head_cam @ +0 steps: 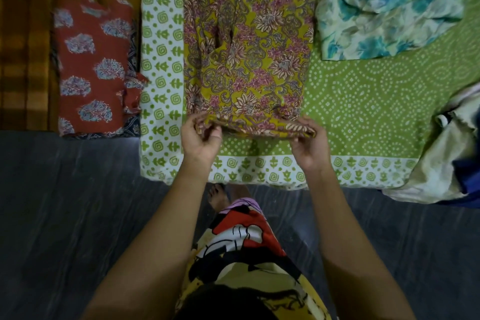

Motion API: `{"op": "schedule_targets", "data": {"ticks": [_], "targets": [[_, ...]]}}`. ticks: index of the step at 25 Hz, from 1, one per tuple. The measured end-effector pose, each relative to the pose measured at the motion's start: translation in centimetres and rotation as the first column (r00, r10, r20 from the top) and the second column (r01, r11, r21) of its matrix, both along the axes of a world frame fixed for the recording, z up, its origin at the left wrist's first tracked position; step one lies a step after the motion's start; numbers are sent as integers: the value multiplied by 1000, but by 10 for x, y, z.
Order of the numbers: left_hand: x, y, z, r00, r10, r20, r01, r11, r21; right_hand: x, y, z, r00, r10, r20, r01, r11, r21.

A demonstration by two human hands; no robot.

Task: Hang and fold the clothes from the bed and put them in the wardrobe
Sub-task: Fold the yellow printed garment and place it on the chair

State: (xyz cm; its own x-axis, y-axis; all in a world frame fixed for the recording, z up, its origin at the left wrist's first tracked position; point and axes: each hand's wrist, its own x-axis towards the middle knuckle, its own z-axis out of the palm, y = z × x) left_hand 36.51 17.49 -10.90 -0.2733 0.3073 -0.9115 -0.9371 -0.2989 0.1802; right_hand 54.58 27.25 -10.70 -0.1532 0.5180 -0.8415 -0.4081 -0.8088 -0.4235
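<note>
Your left hand (201,135) and your right hand (307,144) both hold the near edge of the mustard floral garment (249,54). On each hand the fingers are curled and pinch the hem, which is lifted a little above the bed (363,112). The rest of this garment lies flat on the green dotted sheet and runs away from you toward the top of the view. At its right, a blue and white garment (389,5) lies crumpled on the same sheet, apart from the one you hold. At the far right edge there is a pale cloth (446,153); it is dim, so I cannot tell what piece it is. To the left of the bed, a folded red printed garment (93,65) rests on a wooden surface (26,41).
</note>
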Motion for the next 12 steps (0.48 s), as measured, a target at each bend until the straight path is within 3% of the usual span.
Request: {"op": "schedule_targets", "data": {"ticks": [4,6,7,8,9,10,12], "targets": [[-35,55,-10,999,29,-29,-26,994,106,-36,56,-9,1000,-29,12,28,999,20],[-41,70,-18,961,-207,-186,217,975,36,-54,70,-16,987,104,119,-121,982,144],[-40,75,-21,860,-413,-301,401,910,-103,-61,70,-20,929,235,285,-305,923,233],[-38,78,-28,682,-615,-395,546,788,-284,-67,67,-24,796,332,507,-527,792,308],[-34,76,-34,438,-774,-457,617,628,-473,-71,61,-29,613,369,699,-735,590,333],[-31,71,-41,125,-870,-477,631,441,-639,-72,55,-36,418,382,824,-891,351,289],[-29,59,-54,-474,-793,-383,541,82,-837,-67,50,-53,21,422,906,-995,-77,59]]}}
